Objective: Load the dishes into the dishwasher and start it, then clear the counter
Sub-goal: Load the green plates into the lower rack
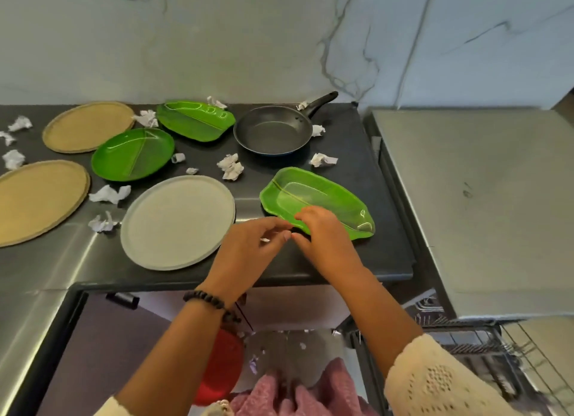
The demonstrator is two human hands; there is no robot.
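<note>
A green leaf-shaped plate (313, 198) lies on the dark counter (357, 173) near its front right corner. My right hand (323, 238) grips the plate's near rim, fingers curled over the edge. My left hand (248, 244) reaches in beside it, with relaxed fingertips at the same rim; a tiny white scrap shows under its fingers. Two more green plates (133, 154) (195, 120), a grey round plate (177, 223), two tan round plates (88, 126) (37, 201) and a black frying pan (273, 133) are spread over the counter. The dishwasher rack (484, 353) stands pulled out at lower right.
Several crumpled paper wads (231, 167) are scattered between the dishes. A steel surface (481, 198) adjoins the counter on the right. Below the counter edge sit a red bin (223, 366) and a grey bin (289, 353) with paper scraps.
</note>
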